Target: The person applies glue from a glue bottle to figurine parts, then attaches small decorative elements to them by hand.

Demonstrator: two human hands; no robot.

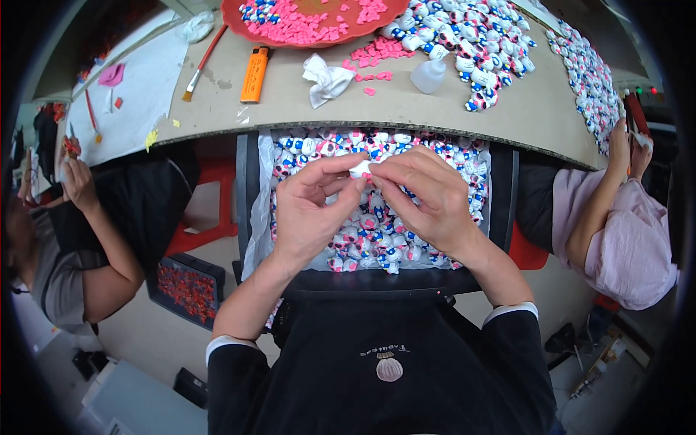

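Between my two hands, above a lined black crate, is a small white figurine (360, 169) with a bit of pink at its lower edge. The thumb and index finger of my left hand (308, 206) pinch it from the left. From the other side, the fingertips of my right hand (433, 197) press on it, close to the pink piece. My fingers cover much of the figurine. Below them, many similar white, blue and pink figurines (377, 243) fill the black crate (245, 190), which has a clear plastic liner (259, 235).
Beyond the crate, the curved table (290, 119) bears a red dish (232, 23) of pink pieces, a figurine heap (471, 36), a small bottle (428, 76), white cloth (326, 80), an orange box (254, 75) and a brush (203, 65). Co-workers sit left (109, 275) and right (616, 232).
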